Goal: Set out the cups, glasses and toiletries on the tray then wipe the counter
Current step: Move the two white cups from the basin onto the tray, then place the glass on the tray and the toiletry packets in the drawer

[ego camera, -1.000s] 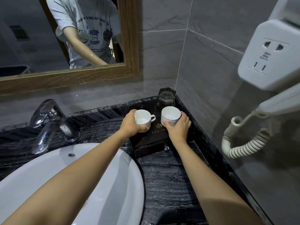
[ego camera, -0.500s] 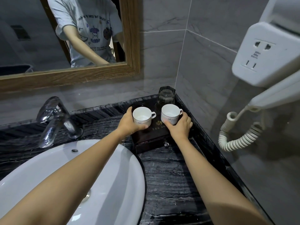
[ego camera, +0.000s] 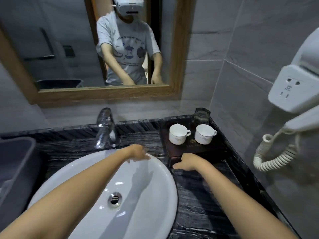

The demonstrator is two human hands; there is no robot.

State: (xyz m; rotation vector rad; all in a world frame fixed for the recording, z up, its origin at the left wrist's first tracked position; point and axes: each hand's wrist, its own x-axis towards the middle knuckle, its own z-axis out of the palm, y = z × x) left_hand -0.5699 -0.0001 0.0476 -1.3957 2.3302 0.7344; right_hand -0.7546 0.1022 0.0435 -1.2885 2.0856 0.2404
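White cups (ego camera: pixel 177 134) (ego camera: pixel 204 134) upright side by side on dark tray (ego camera: pixel 198 149), glass (ego camera: pixel 201 116) behind. L hand (ego camera: pixel 138 151) & R hand (ego camera: pixel 187 162) loose, empty, just in front of tray, near sink (ego camera: pixel 155 169).

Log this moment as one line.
two white cups on tray | glass behind | left hand empty | right hand empty

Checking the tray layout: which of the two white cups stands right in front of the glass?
The right cup, nearer the side wall. The glass stands directly behind it; the left cup has only bare tray behind.
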